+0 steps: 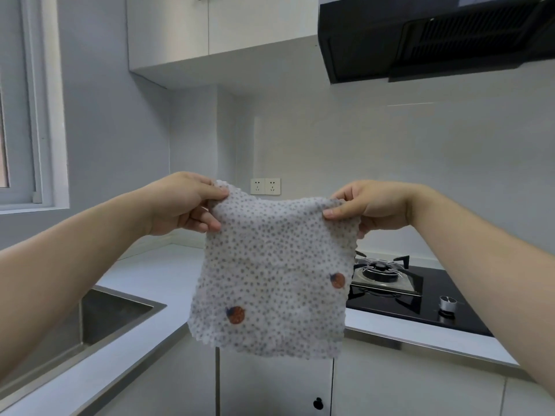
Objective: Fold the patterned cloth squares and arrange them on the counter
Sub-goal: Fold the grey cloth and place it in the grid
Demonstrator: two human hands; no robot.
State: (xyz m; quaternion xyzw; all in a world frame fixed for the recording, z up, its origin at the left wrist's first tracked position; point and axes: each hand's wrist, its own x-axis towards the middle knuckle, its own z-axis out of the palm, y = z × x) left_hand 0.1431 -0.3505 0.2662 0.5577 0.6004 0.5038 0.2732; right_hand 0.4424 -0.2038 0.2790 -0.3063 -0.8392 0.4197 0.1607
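A white cloth square (270,274) with small grey dots and two orange-red round motifs hangs unfolded in the air above the corner of the white counter (156,277). My left hand (183,205) pinches its top left corner between thumb and fingers. My right hand (369,207) pinches the top right corner. The cloth's top edge sags a little between both hands and its lower edge hangs free in front of the cabinet.
A steel sink (99,319) is sunk into the counter at the left. A black gas hob (399,289) with a burner and a knob lies at the right, under a black range hood (435,34). Wall sockets (265,186) sit behind the cloth.
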